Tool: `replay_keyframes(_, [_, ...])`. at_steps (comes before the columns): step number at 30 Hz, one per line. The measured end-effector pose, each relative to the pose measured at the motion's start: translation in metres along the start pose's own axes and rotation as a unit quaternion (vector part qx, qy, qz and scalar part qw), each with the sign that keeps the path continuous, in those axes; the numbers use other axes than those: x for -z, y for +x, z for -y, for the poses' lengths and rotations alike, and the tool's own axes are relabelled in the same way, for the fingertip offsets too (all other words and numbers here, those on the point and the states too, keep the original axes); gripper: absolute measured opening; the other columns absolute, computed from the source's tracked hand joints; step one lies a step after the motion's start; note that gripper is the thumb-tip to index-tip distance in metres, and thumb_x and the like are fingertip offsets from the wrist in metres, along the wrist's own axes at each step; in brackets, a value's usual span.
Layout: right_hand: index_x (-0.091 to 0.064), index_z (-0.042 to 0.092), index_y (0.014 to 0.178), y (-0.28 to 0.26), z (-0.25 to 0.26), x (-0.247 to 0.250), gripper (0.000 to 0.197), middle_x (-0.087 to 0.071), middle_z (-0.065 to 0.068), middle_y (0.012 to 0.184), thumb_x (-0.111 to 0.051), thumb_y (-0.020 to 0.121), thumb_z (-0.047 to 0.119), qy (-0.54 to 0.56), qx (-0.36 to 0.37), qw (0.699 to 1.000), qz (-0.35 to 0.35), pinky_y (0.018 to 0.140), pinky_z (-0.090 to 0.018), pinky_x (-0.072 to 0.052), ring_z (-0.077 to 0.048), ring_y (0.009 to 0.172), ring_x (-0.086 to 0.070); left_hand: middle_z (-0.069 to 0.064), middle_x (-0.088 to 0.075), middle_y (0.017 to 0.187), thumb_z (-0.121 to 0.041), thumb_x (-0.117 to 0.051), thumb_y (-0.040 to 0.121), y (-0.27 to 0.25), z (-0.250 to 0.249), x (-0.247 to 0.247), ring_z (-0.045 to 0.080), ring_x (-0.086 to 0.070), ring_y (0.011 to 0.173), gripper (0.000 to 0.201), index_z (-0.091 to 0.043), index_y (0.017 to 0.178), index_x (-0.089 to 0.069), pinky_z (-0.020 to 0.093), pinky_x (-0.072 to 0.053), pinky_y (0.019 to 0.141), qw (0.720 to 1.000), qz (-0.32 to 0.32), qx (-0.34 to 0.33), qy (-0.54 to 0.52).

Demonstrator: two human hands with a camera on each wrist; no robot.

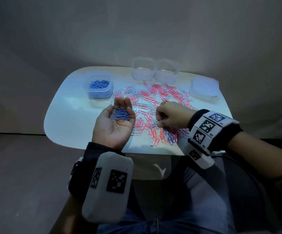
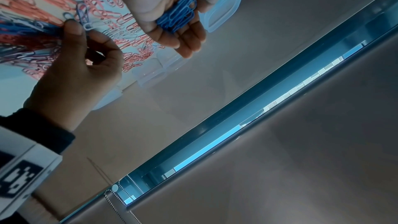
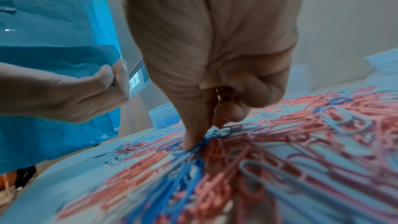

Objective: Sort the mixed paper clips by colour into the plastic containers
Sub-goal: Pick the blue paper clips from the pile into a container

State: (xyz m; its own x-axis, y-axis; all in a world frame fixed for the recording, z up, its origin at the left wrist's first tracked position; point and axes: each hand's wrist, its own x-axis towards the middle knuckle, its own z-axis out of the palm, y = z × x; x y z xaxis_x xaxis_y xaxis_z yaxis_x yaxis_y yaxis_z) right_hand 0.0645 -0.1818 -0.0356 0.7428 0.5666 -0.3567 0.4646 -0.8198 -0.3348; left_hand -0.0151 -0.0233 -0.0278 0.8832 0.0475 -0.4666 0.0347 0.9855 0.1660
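The left hand (image 1: 115,121) lies palm up over the desk's (image 1: 66,115) near-left part, fingers loosely cupped round a small heap of blue clips (image 1: 120,114); its grip is a cradle, not a clench. Tipped or jolted, that heap could slide off the palm back into the mixed pile (image 1: 153,105), or off the near edge onto the lap. The tub (image 1: 99,86) already holding blue clips stands at the far-left; carrying the handful there too fast could scatter it.

Across the middle of the desk, red, white and blue clips lie tangled. The right hand (image 1: 172,118), towards the near-right, pinches at a blue clip (image 1: 153,125) between thumb and fingertip. Clips hook together easily, so lifting one may drag a red or white one along and spoil the sort.

Two clear tubs (image 1: 155,71) wait at the far edge, lids (image 1: 203,89) at the far-right.

No brand shows; the wrist bands carry square black-and-white markers with tiny characters too small to read reliably.
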Motion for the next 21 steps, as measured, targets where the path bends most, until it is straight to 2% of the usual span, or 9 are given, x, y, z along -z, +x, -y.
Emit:
replay_keyframes(3, [-0.052,0.014,0.090,-0.002,0.001,-0.003,0.005,-0.043,0.001,0.097,-0.056,0.090,0.018,-0.043,0.012,0.999,0.006,0.076,-0.028,-0.038,-0.016,0.089,-0.044,0.002,-0.064,0.062,-0.022,-0.030,0.099,0.001,0.003,-0.001,0.017,-0.066,0.056,0.043,-0.009,0.070,-0.058,0.016,-0.047,0.053,1.000,-0.004,0.003,0.002])
replay_keyframes(5, [-0.054,0.011,0.095,-0.002,0.000,-0.003,0.009,-0.043,0.000,0.097,-0.055,0.091,0.019,-0.051,0.016,0.999,0.006,0.079,-0.031,-0.039,-0.016,0.089,-0.044,0.001,-0.064,0.062,-0.022,-0.029,0.099,0.001,0.005,-0.001,0.016,-0.066,0.058,0.041,-0.009,0.071,-0.058,0.019,-0.046,0.055,1.000,-0.003,0.005,0.004])
replay_keyframes(7, [-0.052,0.013,0.091,-0.001,0.000,-0.002,0.007,-0.046,0.000,0.095,-0.057,0.090,0.018,-0.038,0.018,0.999,0.003,0.080,-0.032,-0.041,-0.017,0.087,-0.045,0.001,-0.064,0.062,-0.022,-0.029,0.098,0.002,0.006,0.000,0.016,-0.066,0.059,0.040,-0.010,0.072,-0.057,0.018,-0.047,0.056,1.000,-0.004,0.007,0.003])
replay_keyframes(13, [-0.050,0.013,0.083,0.003,-0.001,0.002,0.010,-0.051,-0.001,0.092,-0.059,0.088,0.015,-0.012,0.015,1.000,0.015,0.074,-0.027,-0.038,-0.016,0.084,-0.046,0.004,-0.065,0.060,-0.022,-0.027,0.100,0.006,0.005,0.010,0.018,-0.067,0.055,0.041,-0.009,0.075,-0.057,0.015,-0.048,0.052,0.999,-0.031,0.004,0.006])
replay_keyframes(16, [-0.047,0.018,0.078,0.005,-0.002,0.002,0.016,-0.046,0.006,0.080,-0.055,0.091,0.019,-0.045,0.008,0.999,0.020,0.071,-0.026,-0.038,-0.015,0.082,-0.045,0.004,-0.065,0.062,-0.022,-0.028,0.099,0.008,0.007,0.009,0.018,-0.067,0.056,0.040,-0.008,0.076,-0.058,0.015,-0.049,0.052,0.999,-0.030,0.007,0.011])
replay_keyframes(19, [-0.046,0.018,0.077,0.003,-0.007,0.006,0.017,-0.043,0.014,0.071,-0.052,0.092,0.016,-0.031,0.007,0.999,-0.007,0.059,-0.022,-0.033,-0.015,0.080,-0.044,0.004,-0.065,0.062,-0.022,-0.029,0.099,0.008,0.008,0.006,0.018,-0.067,0.056,0.039,-0.008,0.076,-0.058,0.015,-0.049,0.053,1.000,-0.023,0.010,0.016])
replay_keyframes(21, [-0.047,0.019,0.075,-0.001,-0.012,0.013,0.018,-0.046,0.013,0.071,-0.055,0.091,0.015,0.022,0.007,0.999,-0.035,0.060,-0.023,-0.033,-0.014,0.077,-0.046,0.006,-0.067,0.064,-0.023,-0.028,0.099,0.009,0.010,0.007,0.019,-0.068,0.058,0.039,-0.008,0.078,-0.058,0.017,-0.050,0.056,1.000,-0.016,0.010,0.021])
